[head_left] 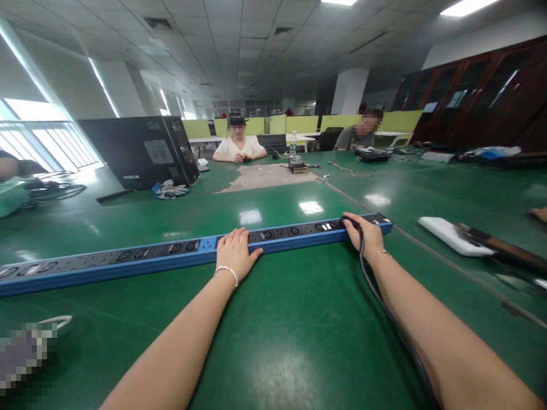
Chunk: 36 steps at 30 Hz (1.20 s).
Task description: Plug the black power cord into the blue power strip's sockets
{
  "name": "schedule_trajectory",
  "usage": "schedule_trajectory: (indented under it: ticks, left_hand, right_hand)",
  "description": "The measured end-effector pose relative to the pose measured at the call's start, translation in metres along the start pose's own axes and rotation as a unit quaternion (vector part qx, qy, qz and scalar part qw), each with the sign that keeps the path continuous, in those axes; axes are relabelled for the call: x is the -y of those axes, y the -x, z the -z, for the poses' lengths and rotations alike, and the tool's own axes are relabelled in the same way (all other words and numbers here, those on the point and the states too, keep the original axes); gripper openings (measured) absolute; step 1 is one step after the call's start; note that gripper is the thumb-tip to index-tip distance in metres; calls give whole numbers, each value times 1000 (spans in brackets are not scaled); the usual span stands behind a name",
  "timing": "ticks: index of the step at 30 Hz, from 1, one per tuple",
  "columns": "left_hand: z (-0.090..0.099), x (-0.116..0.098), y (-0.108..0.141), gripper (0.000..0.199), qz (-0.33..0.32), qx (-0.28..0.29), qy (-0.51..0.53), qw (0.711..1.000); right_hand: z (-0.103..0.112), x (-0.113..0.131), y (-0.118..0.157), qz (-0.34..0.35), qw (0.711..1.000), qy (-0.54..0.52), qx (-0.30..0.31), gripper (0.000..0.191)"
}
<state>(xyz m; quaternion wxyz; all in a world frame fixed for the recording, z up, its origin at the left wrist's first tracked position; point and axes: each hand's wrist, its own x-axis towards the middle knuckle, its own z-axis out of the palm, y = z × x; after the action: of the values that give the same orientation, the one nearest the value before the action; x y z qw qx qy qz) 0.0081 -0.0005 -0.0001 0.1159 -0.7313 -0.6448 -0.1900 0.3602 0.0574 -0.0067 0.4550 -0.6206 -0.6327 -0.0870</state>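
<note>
Blue power strip [192,249] on green table [290,319]

Power strip runs left to right, leaving view at left. Left hand [236,253] rests across it, fingers together, thumb spread apart. Right hand [366,236], near the right end, pinches black cable [371,280] at the strip; whether plugged in, cannot tell.

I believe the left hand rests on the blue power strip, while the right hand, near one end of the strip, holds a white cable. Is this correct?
Not quite: the cable is black, not white, as the head view shows. The left hand does rest on the blue power strip, and the right hand holds the cable near one end.
</note>
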Motion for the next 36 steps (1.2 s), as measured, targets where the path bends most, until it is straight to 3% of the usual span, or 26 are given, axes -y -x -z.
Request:
schedule_trajectory:
  ticks: [4, 9, 10, 13, 16, 29, 36]
  left_hand:
    - [1, 0, 0, 56, -2, 0, -1, 1000]
    - [2, -1, 0, 56, -1, 1, 5, 1000]
    - [3, -1, 0, 55, 0, 3, 6, 1000]
    - [2, -1, 0, 55, 1, 0, 8, 1000]
    - [1, -1, 0, 56, -1, -4, 11, 1000]
    - [-1, -1, 0, 58, 1, 1, 25, 1000]
    - [1, -1, 0, 57, 1, 6, 22, 1000]
  right_hand:
    - [0, 1, 0, -29, 999, -17, -10, 36]
    - [-1, 20, -7, -59, 982, -107, -141, 41]
    - [-3, 28, -7, -48, 982, -126, -131, 41]
    - [-14, 51, 0, -5, 989, -149, -25, 37]
    - [-25, 68, 8, 12, 989, -149, 23, 37]
    - [-31, 99, 25, 83, 995, -9, 53, 31]
    - [-36, 100, 36, 91, 994, -49, 26, 31]
